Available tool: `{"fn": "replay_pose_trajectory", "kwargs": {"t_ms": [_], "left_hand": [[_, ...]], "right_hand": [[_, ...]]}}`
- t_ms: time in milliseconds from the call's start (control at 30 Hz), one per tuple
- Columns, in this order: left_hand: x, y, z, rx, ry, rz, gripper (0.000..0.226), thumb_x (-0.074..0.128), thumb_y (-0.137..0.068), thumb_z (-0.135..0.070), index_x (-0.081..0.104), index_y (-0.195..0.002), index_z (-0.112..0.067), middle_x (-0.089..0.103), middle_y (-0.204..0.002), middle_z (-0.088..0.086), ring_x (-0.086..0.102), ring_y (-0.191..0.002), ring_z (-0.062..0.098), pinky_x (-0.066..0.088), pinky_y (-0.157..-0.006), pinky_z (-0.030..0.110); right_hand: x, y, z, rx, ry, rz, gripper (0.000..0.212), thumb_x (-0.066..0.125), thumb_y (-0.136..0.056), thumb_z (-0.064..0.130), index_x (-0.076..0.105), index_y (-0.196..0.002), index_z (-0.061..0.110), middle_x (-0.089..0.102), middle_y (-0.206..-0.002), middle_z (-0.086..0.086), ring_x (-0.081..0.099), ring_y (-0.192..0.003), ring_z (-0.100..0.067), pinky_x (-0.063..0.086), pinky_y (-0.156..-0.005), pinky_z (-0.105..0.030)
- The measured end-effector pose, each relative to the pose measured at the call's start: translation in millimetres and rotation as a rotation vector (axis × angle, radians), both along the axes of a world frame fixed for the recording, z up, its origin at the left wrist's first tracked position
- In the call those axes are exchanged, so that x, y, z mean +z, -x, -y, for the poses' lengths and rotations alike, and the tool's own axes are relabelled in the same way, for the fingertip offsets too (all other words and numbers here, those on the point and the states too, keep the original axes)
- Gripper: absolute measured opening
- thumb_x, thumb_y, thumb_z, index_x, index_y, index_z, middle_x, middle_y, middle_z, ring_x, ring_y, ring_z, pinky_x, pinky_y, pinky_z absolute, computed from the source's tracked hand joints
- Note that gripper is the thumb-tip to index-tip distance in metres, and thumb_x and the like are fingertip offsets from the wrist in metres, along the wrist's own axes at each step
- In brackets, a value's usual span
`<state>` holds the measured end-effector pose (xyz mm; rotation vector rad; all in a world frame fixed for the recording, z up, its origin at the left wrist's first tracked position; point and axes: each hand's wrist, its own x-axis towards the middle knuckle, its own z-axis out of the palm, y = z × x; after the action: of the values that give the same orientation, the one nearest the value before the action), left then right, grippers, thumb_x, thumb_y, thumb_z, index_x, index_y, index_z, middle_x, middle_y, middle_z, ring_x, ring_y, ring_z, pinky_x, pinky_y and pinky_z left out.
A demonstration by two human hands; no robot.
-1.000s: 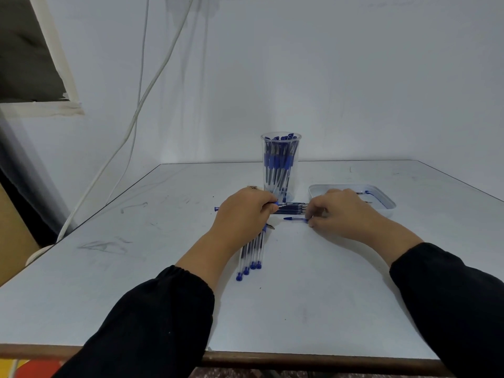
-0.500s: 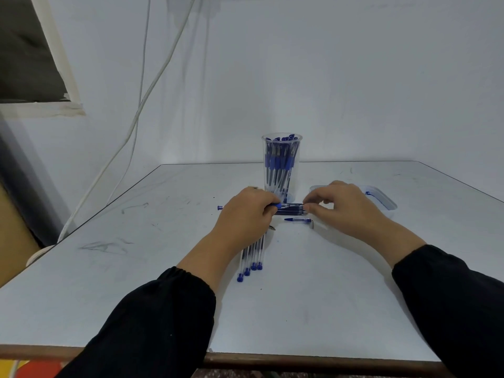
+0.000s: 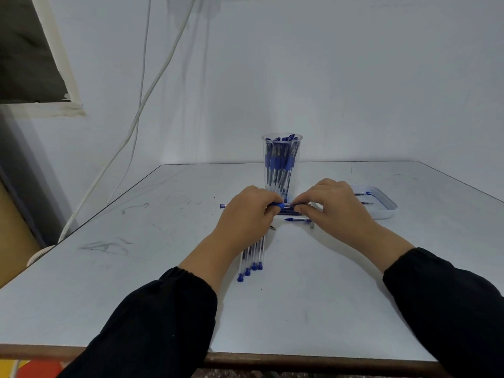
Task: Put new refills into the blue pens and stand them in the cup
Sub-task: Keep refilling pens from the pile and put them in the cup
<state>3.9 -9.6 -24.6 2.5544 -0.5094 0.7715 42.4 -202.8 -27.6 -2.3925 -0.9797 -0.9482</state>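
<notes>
Two hands meet over the middle of the table [image 3: 313,296], just in front of the clear cup [image 3: 282,165]. The left hand [image 3: 248,211] pinches the blue grip end of a pen [image 3: 282,205] between thumb and fingers, and the pen lies level, pointing toward the right edge. The right hand [image 3: 331,205] closes its fingertips on the other end of that same pen, so both hands grasp it at once. Under them a small bundle of dark refills [image 3: 289,212] lies crosswise on the table, and a loose blue tip piece [image 3: 296,219] sits just nearer the front edge.

A blue end [image 3: 222,205] pokes out to the left of the left hand; whether it belongs to the held pen I cannot tell. Four clear barrels [image 3: 252,257] with blue end caps lie side by side under the left wrist, running toward the front edge.

The cup stands upright toward the far edge, packed with blue pens. Near the right edge is a shallow white tray [image 3: 387,211] with a couple of small pen parts in it. White cables [image 3: 152,83] hang down the wall beyond the left edge.
</notes>
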Motion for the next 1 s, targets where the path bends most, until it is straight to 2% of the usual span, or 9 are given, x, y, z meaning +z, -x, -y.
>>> {"fn": "replay_pose_trajectory", "kwargs": {"t_ms": [200, 367, 533, 700, 800, 1000], "left_hand": [[1, -2, -8, 0.056, 0.038, 0.033, 0.021, 0.053, -0.093, -0.015, 0.068, -0.108, -0.017, 0.068, -0.099, -0.003, 0.049, -0.091, 0.012, 0.036, -0.078, 0.023], [2, -4, -14, 0.113, 0.061, 0.074, 0.023, 0.055, -0.092, -0.011, 0.069, -0.109, -0.015, 0.07, -0.103, 0.001, 0.055, -0.096, 0.021, 0.043, -0.086, 0.034], [3, -8, -21, 0.201, 0.023, 0.08, 0.023, 0.052, -0.094, -0.016, 0.068, -0.109, -0.02, 0.069, -0.103, -0.003, 0.053, -0.097, 0.018, 0.034, -0.087, 0.031], [5, -9, -24, 0.235, 0.034, 0.094, 0.022, 0.05, -0.095, -0.018, 0.068, -0.108, -0.021, 0.069, -0.1, -0.004, 0.052, -0.097, 0.018, 0.027, -0.082, 0.026], [5, -10, -21, 0.225, 0.022, 0.105, 0.022, 0.051, -0.095, -0.018, 0.068, -0.108, -0.021, 0.069, -0.1, -0.004, 0.052, -0.096, 0.017, 0.027, -0.082, 0.026], [5, -10, -19, 0.204, 0.016, 0.111, 0.022, 0.051, -0.095, -0.018, 0.068, -0.108, -0.021, 0.069, -0.101, -0.004, 0.052, -0.096, 0.017, 0.028, -0.083, 0.027]], "right_hand": [[2, -6, 12, -0.091, -0.034, -0.036, 0.005, 0.07, -0.086, 0.02, 0.074, -0.087, 0.023, 0.07, -0.085, 0.01, 0.057, -0.089, -0.019, 0.034, -0.082, -0.038], [4, -14, 27, -0.166, -0.098, -0.102, 0.007, 0.069, -0.087, 0.02, 0.075, -0.088, 0.022, 0.07, -0.09, 0.006, 0.055, -0.094, -0.02, 0.032, -0.087, -0.039], [3, -24, 40, -0.236, -0.113, -0.159, 0.006, 0.069, -0.086, 0.022, 0.074, -0.086, 0.025, 0.07, -0.088, 0.005, 0.055, -0.092, -0.022, 0.039, -0.088, -0.048], [2, -29, 42, -0.342, -0.123, -0.227, 0.008, 0.067, -0.088, 0.026, 0.074, -0.087, 0.028, 0.068, -0.094, 0.005, 0.051, -0.098, -0.021, 0.035, -0.091, -0.045], [3, -32, 26, -0.404, -0.072, -0.249, 0.011, 0.064, -0.089, 0.03, 0.075, -0.092, 0.03, 0.065, -0.098, 0.004, 0.05, -0.102, -0.022, 0.031, -0.089, -0.039], [6, -37, -4, -0.478, 0.108, -0.252, 0.021, 0.052, -0.096, 0.034, 0.071, -0.105, 0.036, 0.059, -0.11, 0.003, 0.047, -0.109, -0.021, 0.03, -0.093, -0.038]]}}
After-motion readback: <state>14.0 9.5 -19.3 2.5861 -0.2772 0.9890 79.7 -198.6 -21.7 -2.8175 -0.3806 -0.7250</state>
